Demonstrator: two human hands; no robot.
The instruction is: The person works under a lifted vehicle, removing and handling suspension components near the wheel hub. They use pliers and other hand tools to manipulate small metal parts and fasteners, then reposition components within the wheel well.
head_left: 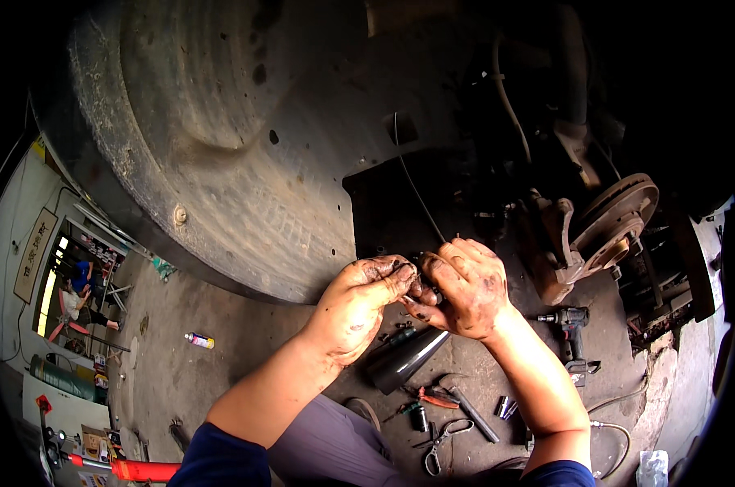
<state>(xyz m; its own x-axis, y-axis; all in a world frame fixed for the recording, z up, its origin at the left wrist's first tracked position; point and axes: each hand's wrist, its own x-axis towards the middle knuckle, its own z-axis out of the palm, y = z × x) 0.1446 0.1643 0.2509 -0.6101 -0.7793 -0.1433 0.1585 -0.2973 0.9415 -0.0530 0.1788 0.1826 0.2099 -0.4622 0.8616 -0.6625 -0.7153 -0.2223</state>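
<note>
Black and thin, a cable (416, 191) rises from behind the right hand (467, 286); the left hand (357, 302) meets it, fingers of both curled around a mostly hidden part (429, 294). Just below them lies a cone (408, 359).

On the pale wall (6, 243) at the far left hangs a long tan plaque (36, 253), tilted in this view, bearing dark brush-like characters — about 4, set in a single line along its length. Those are the clearest written marks. On the concrete floor (160, 390), a spray can (199, 341) lies on its side, wrapped in a printed label of yellow, white and red — its lettering is too small to make out, as are any numbers on it.
</note>
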